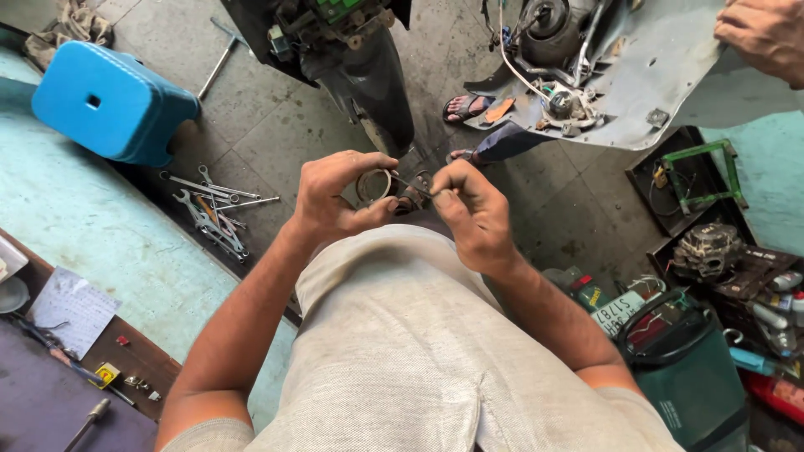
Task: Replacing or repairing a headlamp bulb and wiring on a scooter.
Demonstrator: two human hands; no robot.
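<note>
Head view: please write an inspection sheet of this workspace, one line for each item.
Surface: grey concrete floor, stained.
Job's things: small metal ring in left hand; thin tool pinched in right hand.
Clutter: wrenches on floor; blue stool; green bin.
Grippers: both hands closed on their items.
Cables: white wire hanging from scooter panel.
Surroundings: another person's hand on panel; sandalled foot.

Small round metal ring (pixel 374 185), worn, held upright, thin pin-like tool (pixel 416 187) touching it
</note>
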